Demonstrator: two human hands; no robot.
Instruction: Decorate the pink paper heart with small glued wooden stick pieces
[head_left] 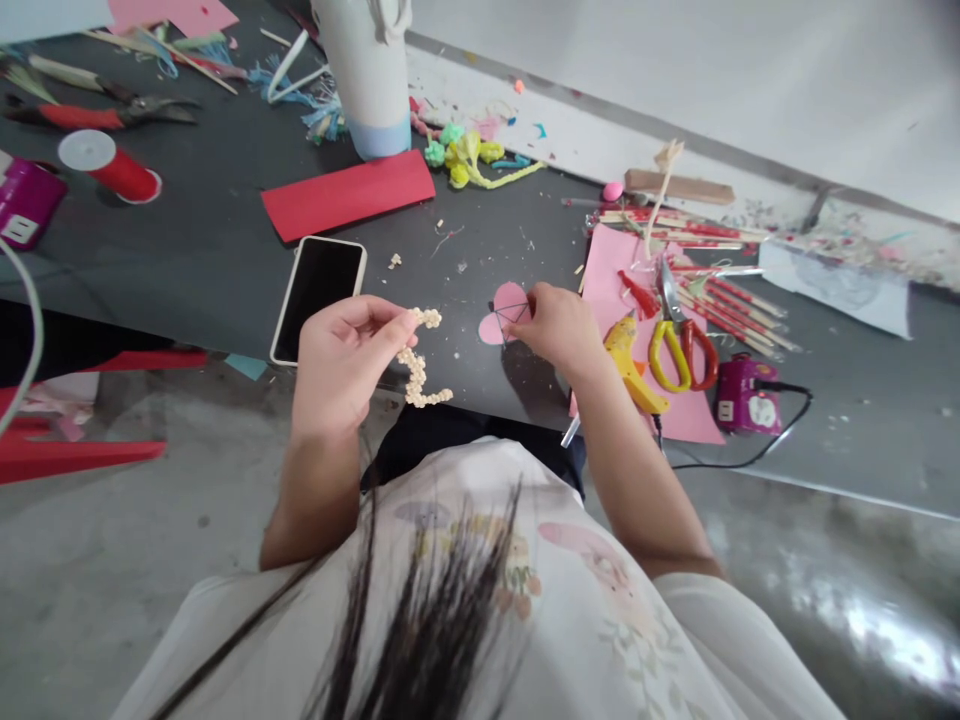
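My left hand (349,355) pinches a cream-coloured, knobbly braided piece (417,382) between thumb and fingers, above the table's front edge. The piece bends in a zigzag, and part of it is hidden behind the fingertips. To the right, the fingers of my right hand (559,325) are closed on the edge of a pink heart-shaped paper cutout (495,328) with dark lines drawn on it. A dark phone (319,290) in a pale case lies beside my left hand. Close to my right forearm are a yellow glue gun (630,365) and scissors (681,350) with yellow and red handles.
A red paper strip (349,195) lies before a white bottle (367,80). Pliers (112,112) and a red thread spool (112,168) are at the left. Pink paper (611,265), red-wrapped sticks (739,310) and a corded purple box (748,395) occupy the right.
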